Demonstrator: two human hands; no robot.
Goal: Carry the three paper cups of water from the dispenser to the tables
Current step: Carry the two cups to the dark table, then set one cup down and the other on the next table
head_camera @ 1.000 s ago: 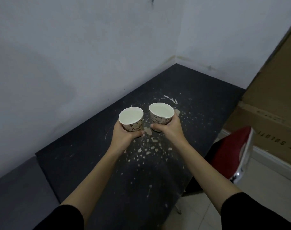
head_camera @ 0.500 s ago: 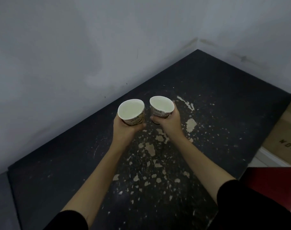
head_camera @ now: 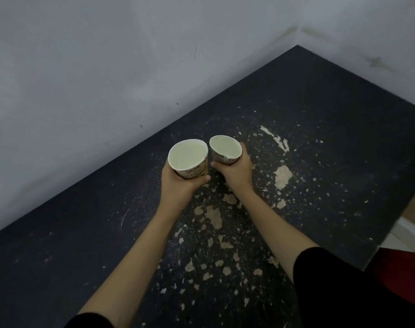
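my left hand [head_camera: 178, 185] curls its fingers round one paper cup [head_camera: 188, 159], my right hand [head_camera: 235, 170] round another cup [head_camera: 225, 150], rims nearly touching above the black table [head_camera: 332, 110]; i judge setting both down level comes next.

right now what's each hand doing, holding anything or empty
Left hand: closed around the left paper cup, held over the black table.
Right hand: closed around the right paper cup, beside the other.
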